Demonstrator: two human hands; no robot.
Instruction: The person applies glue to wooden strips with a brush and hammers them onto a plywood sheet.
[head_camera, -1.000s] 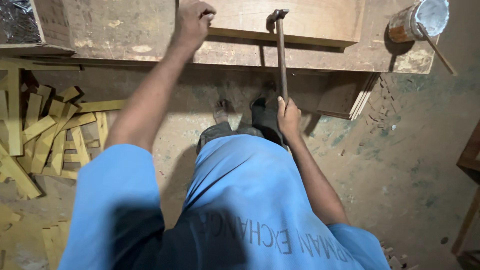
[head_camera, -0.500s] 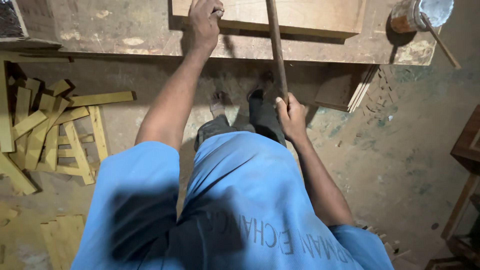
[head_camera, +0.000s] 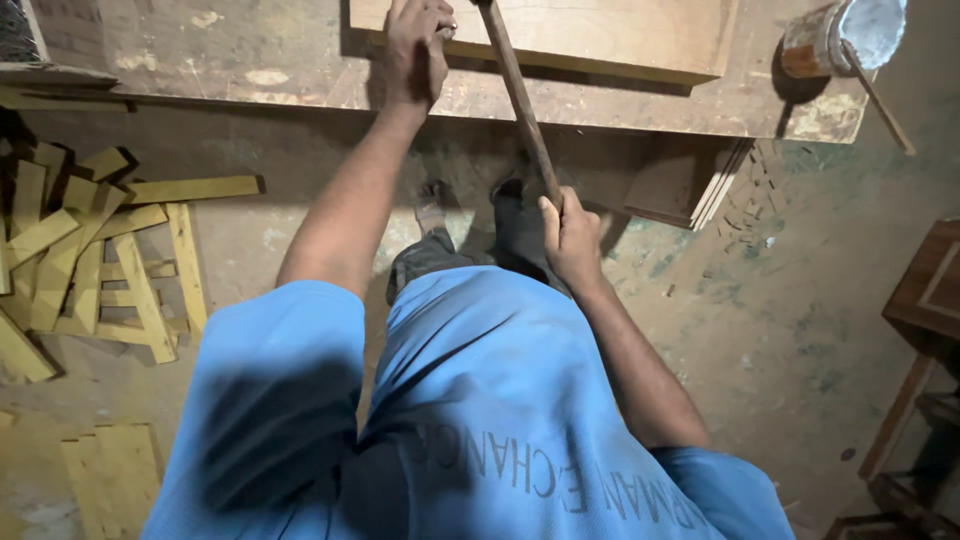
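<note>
A worn wooden counter (head_camera: 250, 70) runs along the top, its surface scuffed and blotched with pale patches, and a lighter wooden board (head_camera: 600, 35) lies flat on it. Below is a dusty concrete floor (head_camera: 800, 300) scattered with small chips. At the counter's far right end stands one rusty tin can (head_camera: 830, 40) with whitish stuff inside and a stick (head_camera: 880, 95) poking out over its rim. A heap of yellowish wood offcuts (head_camera: 90, 250) lies on the floor to the left, too jumbled to count, and a stack of thin boards (head_camera: 690, 185) leans under the counter. Dark wooden furniture (head_camera: 925, 300) shows at the right edge.

The left hand (head_camera: 415, 50) rests on the board's near edge, fingers curled around something small I cannot make out. The right hand (head_camera: 570, 240) has its fingers wrapped tight round the lower end of a long wooden handle (head_camera: 520, 100), which slants up over the counter; its head is cut off by the frame.
</note>
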